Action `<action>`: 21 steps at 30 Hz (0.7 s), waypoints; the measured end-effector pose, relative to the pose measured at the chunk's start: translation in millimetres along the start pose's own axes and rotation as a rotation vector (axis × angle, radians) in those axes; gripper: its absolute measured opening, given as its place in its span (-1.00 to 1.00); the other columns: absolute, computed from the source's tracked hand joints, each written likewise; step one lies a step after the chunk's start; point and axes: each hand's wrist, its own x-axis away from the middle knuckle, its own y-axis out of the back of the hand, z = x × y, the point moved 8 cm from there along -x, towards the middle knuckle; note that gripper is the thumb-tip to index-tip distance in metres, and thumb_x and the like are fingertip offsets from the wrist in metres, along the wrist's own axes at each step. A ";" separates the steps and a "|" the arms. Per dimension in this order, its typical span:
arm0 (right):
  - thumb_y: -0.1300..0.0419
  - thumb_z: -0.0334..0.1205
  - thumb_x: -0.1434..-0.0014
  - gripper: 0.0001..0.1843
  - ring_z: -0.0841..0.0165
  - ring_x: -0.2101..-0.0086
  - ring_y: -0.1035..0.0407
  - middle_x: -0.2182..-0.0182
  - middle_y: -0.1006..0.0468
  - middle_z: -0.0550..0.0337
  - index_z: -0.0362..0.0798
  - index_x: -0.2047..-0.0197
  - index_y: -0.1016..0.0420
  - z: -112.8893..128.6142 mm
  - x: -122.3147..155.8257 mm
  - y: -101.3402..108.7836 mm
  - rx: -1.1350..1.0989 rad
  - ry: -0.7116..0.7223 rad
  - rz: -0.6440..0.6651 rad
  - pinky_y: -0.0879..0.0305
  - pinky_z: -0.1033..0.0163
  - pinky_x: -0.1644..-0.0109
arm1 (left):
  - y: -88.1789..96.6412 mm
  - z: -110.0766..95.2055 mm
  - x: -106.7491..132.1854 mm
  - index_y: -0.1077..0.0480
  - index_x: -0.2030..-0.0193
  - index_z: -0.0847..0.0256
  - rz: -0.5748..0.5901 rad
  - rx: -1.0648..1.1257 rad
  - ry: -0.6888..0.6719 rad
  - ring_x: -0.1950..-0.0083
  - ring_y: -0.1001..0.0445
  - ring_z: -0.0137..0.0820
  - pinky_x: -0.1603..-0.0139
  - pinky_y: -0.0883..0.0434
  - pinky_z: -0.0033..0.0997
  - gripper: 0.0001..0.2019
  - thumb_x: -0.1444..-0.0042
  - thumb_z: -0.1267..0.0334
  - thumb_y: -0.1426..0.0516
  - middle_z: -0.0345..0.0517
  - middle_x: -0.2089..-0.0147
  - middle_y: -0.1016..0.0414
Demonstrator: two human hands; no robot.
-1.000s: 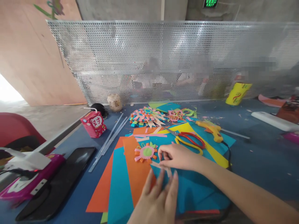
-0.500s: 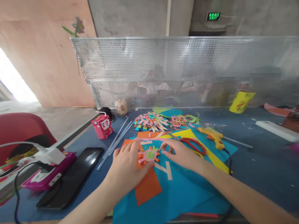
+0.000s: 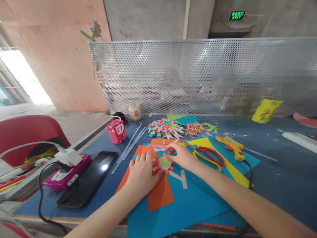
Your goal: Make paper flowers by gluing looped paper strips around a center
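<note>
A small paper flower [image 3: 164,162], pink and orange with a green centre, lies on orange [image 3: 158,195] and blue paper sheets [image 3: 193,205]. My left hand [image 3: 142,172] rests flat on the orange sheet with its fingers spread, its thumb touching the flower's left edge. My right hand [image 3: 182,156] pinches the flower's upper right edge with curled fingers. Two pale paper strips [image 3: 180,177] lie on the blue sheet just right of the flower.
Red-and-yellow scissors [image 3: 209,155] and a yellow glue gun [image 3: 232,147] lie to the right. Finished paper flowers [image 3: 164,128], glue sticks [image 3: 130,143], a red drink carton [image 3: 116,131] and a black phone [image 3: 89,178] sit around. A perforated metal screen [image 3: 198,76] stands behind.
My left hand came forward from the near edge and settled on the orange sheet beside the flower. My right hand shifted onto the flower's edge. The view swung left.
</note>
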 end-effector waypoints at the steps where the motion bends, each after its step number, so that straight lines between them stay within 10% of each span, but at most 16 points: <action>1: -0.16 -0.42 0.10 -0.85 0.38 0.39 -0.36 0.46 -0.45 0.20 -0.10 0.37 -0.37 0.8 0.3 2.4 -0.040 0.005 -0.009 -0.27 0.25 0.26 | 1.1 0.4 1.2 -0.10 -0.15 0.38 -0.002 0.002 0.004 -0.06 -0.31 -0.02 0.08 -0.22 -0.05 -0.41 -0.03 0.06 -0.03 0.22 0.00 -0.38; 5: -0.16 -0.31 0.06 -0.90 0.40 0.34 -0.37 0.41 -0.45 0.20 -0.07 0.39 -0.33 8.5 5.7 24.1 -0.219 0.051 -0.096 -0.30 0.25 0.20 | 8.0 2.3 2.4 -0.04 -0.18 0.41 0.004 0.196 0.008 -0.05 -0.32 0.01 0.01 -0.17 0.08 -0.33 0.00 0.01 -0.06 0.24 0.03 -0.40; 13: -0.19 -0.19 0.06 -0.82 0.42 0.39 -0.33 0.43 -0.37 0.28 -0.01 0.39 -0.26 11.2 22.8 64.4 -0.484 0.116 -0.385 -0.31 0.28 0.28 | 3.6 -17.2 -24.8 -0.14 0.03 0.28 0.057 1.357 0.067 0.20 -0.50 -0.26 0.20 -0.39 -0.29 -0.45 0.12 0.10 -0.21 0.03 0.21 -0.47; 21: -0.22 -0.19 0.06 -0.78 0.46 0.38 -0.31 0.42 -0.34 0.29 -0.01 0.35 -0.25 2.9 30.1 78.5 -0.594 0.130 -0.444 -0.31 0.33 0.30 | 11.9 -40.3 -41.5 -0.21 0.18 0.26 0.060 1.457 0.058 0.39 -0.48 -0.42 0.41 -0.35 -0.48 -0.62 0.14 0.27 -0.24 -0.19 0.42 -0.47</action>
